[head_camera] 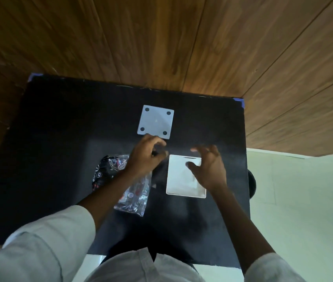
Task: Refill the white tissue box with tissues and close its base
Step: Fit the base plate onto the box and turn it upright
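The white tissue box (180, 180) stands on the black table, right of centre, its open side facing up. My right hand (209, 167) hovers over its far right part with fingers spread and holds nothing. The white square base plate (156, 122), with a dark foot in each corner, lies flat farther back. My left hand (146, 157) is just in front of that plate, fingers curled loosely, blurred. Under my left forearm lies a plastic tissue pack (133, 192) with black and red print.
The black table (59, 139) has blue tape at its far corners and stands against a wooden wall. Pale floor shows to the right, with a dark round object (252, 184) beside the table's right edge.
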